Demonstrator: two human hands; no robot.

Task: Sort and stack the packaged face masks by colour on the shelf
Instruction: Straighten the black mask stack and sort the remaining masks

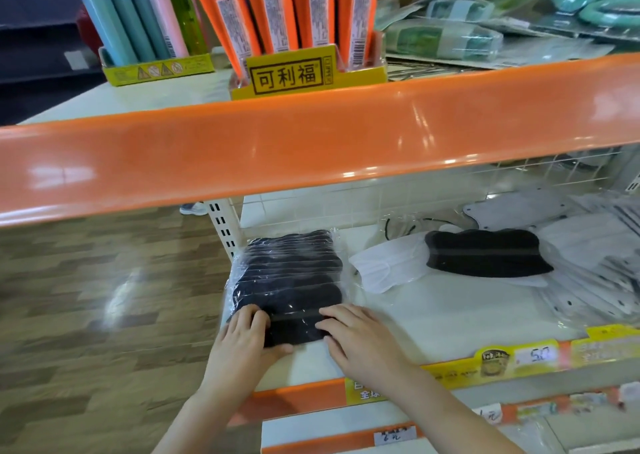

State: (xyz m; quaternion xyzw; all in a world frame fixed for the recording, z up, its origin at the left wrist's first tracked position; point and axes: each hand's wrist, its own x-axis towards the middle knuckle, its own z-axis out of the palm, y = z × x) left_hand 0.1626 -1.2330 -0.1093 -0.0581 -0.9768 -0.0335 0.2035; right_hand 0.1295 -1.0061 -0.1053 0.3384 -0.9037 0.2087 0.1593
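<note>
A stack of black masks in clear packets (287, 273) lies at the left end of the white shelf (433, 315). My left hand (242, 343) grips the stack's near left corner, thumb under its front edge. On the near right corner my right hand (356, 339) lies with its fingers spread on the plastic. Further right, a loose black mask packet (485, 254) sits on top of white mask packets (388, 266). More white and grey packets (595, 263) are heaped at the far right.
The orange rail of the upper shelf (311, 142) hangs just above the work area. On it stand yellow boxes of orange packs (304, 73) and pastel tubes (138, 21). A wire grid (450, 183) backs the mask shelf. Price tags (519, 356) line the front edge.
</note>
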